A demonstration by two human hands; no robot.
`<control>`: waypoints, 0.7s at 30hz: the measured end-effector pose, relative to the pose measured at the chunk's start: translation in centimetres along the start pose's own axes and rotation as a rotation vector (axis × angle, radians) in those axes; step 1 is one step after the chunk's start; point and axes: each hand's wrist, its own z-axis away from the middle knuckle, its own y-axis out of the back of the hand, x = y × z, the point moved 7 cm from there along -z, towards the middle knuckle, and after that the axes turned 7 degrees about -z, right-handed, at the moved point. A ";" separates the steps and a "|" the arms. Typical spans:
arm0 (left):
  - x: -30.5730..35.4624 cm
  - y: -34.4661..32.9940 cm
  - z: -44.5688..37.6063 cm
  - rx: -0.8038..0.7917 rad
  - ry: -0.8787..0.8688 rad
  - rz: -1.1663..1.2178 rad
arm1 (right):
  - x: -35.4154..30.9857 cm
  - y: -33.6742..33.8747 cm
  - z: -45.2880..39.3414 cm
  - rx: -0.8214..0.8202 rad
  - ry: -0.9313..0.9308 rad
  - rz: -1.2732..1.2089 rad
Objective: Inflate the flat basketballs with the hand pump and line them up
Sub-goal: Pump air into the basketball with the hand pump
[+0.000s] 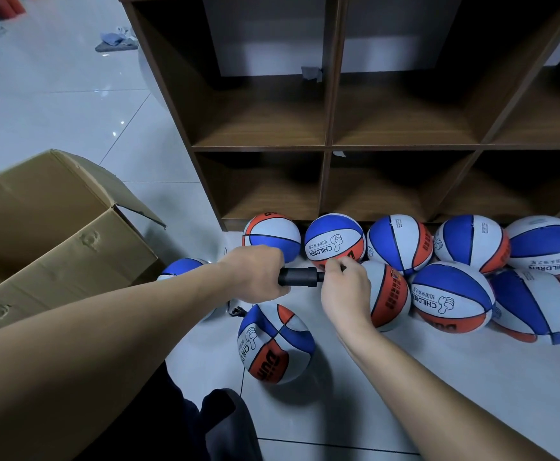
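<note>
I hold the black hand pump [300, 277] level above the floor [355, 394]. My left hand [255, 272] wraps around its barrel; my right hand [345, 287] pinches the tip end. Ten basketballs show: five in a row against the shelf unit's [328, 148] base, three more just in front of them, one [273, 342] below the pump, one [180, 266] half hidden beside the open cardboard box [56, 234]. Open tile lies to my lower right.
</note>
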 end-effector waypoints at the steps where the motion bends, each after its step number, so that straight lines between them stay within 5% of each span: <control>1: 0.1 0.1 0.0 0.001 -0.001 0.003 | -0.1 -0.1 0.2 -0.005 0.007 0.003; 16: -0.3 -0.5 -0.5 -0.046 -0.052 0.035 | 0.7 -1.0 -1.3 -0.190 -0.046 0.102; 21: -2.5 -0.8 -1.0 -0.058 0.017 0.011 | 1.7 3.5 -4.1 -0.124 -0.198 0.013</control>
